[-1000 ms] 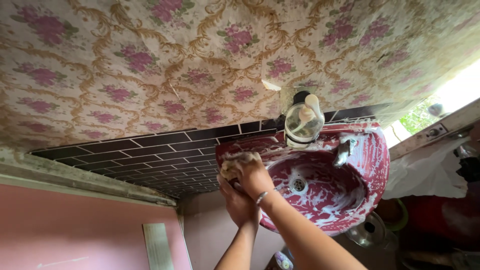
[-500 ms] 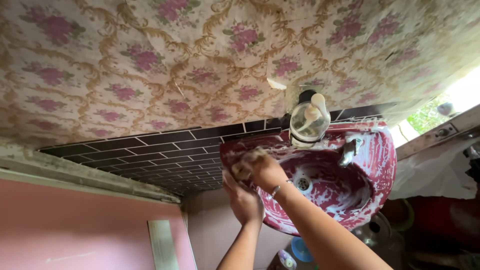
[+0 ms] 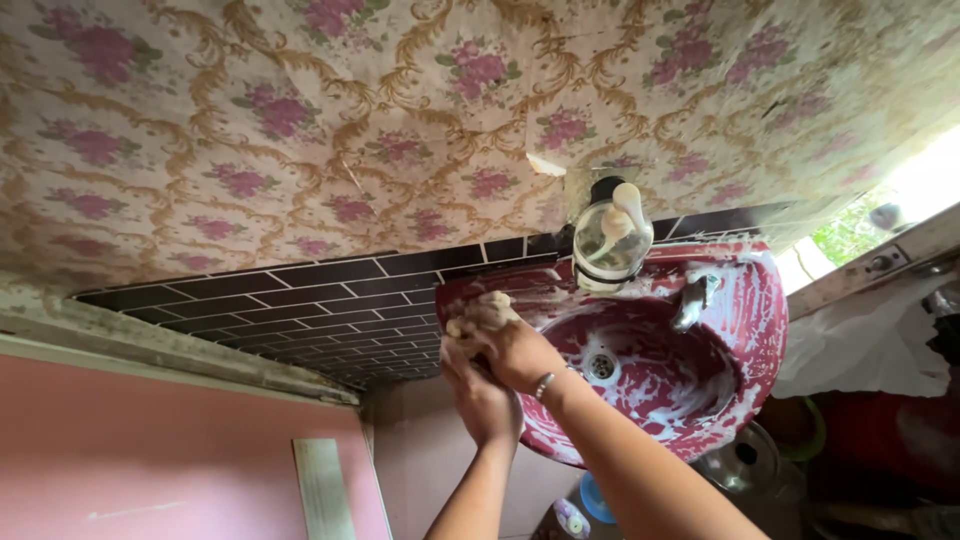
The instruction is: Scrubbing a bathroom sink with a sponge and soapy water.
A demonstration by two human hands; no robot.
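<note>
A wall of cream wallpaper with pink flowers and gold scrolls [image 3: 300, 130] fills the far scene, with a band of dark brick-shaped tiles [image 3: 320, 300] beneath it. At the right hangs the dark red ceramic basin [image 3: 745, 340], streaked with white foam, its metal drain [image 3: 600, 367] in the bowl and a metal tap [image 3: 690, 303] on the far rim. A clear round soap dispenser with a white pump [image 3: 608, 235] stands beside the tap. The right hand [image 3: 510, 345] is curled closed around a pale soapy sponge [image 3: 478, 315], pressing it on the basin's left rim. The left hand [image 3: 482, 405], fingers bent, grips the rim's edge just below
</note>
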